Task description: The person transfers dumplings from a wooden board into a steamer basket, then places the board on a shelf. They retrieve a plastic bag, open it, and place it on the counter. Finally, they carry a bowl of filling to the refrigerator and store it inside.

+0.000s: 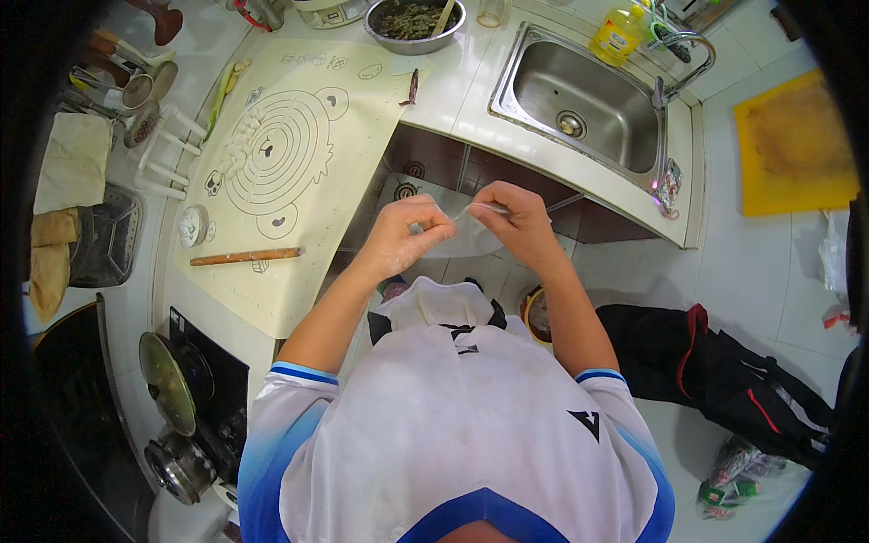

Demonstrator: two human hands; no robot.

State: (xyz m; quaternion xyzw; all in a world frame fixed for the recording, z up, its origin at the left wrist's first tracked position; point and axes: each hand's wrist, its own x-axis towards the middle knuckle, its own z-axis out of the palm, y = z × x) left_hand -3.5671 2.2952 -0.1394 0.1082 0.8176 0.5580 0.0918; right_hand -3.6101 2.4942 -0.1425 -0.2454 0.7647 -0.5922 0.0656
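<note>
My left hand (407,232) and my right hand (514,220) are raised in front of my chest, beyond the edge of the counter. Both pinch the rim of a thin, translucent plastic bag (463,240), which hangs below the fingers. A narrow stretch of film spans the gap between my fingertips. The bag's lower part spreads pale over the floor tiles in view, and I cannot tell whether it holds anything. Whitish powder marks the fingers and wrist of my left hand.
A pastry mat (353,139) bears dough pieces (241,144), a wooden rolling pin (246,256) and a round container of white powder (193,226). Behind stands a metal bowl of chopped greens (407,27). A steel sink (584,102) lies right; a lidded pan (166,383) sits left.
</note>
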